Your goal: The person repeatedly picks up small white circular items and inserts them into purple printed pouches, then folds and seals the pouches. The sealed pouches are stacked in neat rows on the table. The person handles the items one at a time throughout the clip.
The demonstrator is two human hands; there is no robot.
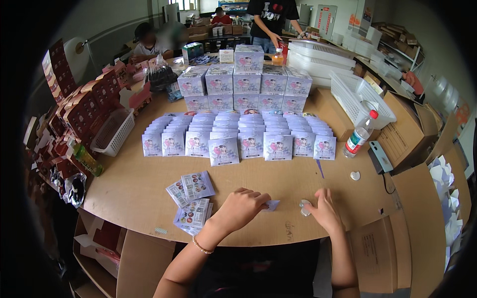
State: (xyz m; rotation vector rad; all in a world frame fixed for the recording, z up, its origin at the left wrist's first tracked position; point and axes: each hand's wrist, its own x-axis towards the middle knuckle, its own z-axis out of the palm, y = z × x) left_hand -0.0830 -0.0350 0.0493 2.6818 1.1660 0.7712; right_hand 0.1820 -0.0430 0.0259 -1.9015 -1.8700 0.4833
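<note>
My left hand [243, 208], a beaded bracelet at its wrist, is closed on a small lilac packet [271, 205], mostly hidden by the fingers. To the right, my right hand [326, 212] has its thumb against a round silvery-white disc [304, 211], the other fingers held apart from it. Left of my left hand lies a loose pile of flat lilac packets [194, 211], printed backs up. Beyond my hands, several overlapping rows of lilac packets [224, 151] stand with illustrated fronts toward me. A second round white disc [355, 175] rests at the right.
Lilac boxes [219, 79] are stacked behind the packet rows. At right are a red-capped bottle [361, 134], a grey device with a cable [380, 157], and a white basket [343, 92]. Left stand another basket [117, 133] and a green bottle [85, 158]. People work beyond the table.
</note>
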